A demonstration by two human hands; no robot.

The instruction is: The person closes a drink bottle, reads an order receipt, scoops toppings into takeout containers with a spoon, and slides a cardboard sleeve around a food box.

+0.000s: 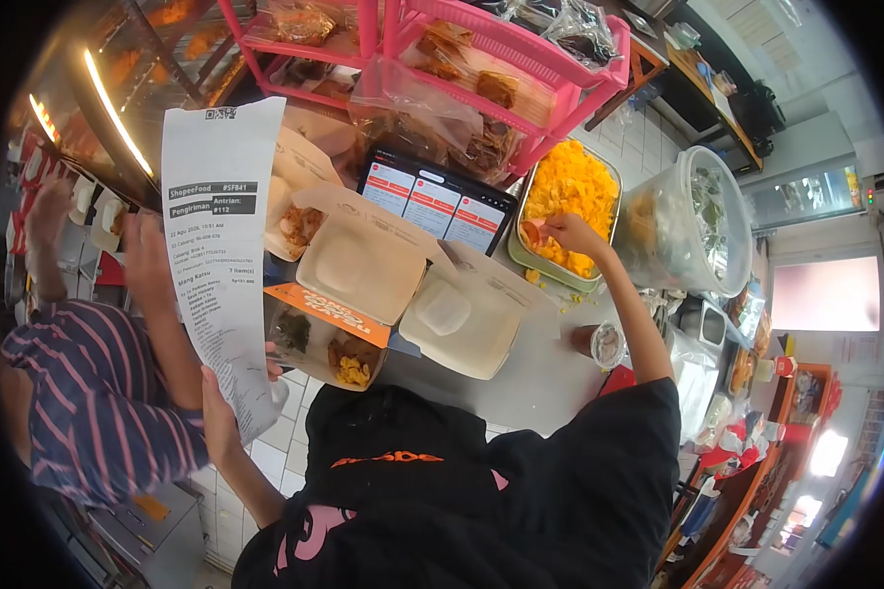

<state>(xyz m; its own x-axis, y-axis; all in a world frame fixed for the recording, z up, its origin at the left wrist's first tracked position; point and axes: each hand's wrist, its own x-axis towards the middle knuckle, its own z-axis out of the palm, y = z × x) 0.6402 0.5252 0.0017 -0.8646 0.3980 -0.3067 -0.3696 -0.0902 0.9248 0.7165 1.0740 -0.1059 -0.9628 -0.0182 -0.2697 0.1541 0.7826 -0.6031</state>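
Head view: left hand (220,410) closed on the receipt (214,260); right hand (572,237) at the yellow food (566,182) in the tray (558,279), fingers curled (hold unconfirmed). Recommended: small pinches, kept above the tray.

The bare left hand (218,417) is raised in a closed grip, its wrist held nearly straight above a bare, narrow left forearm (250,481) that is angled forward and leftward; the thumb is pointed upward, fingertips are glimpsed to its right, and much of the palm is hidden. The bare, slim right arm (636,314) is stretched forward from a loose black cloth sleeve (629,422), with the bare right hand (572,236) turned leftward, its fingers bent and their tips partly hidden
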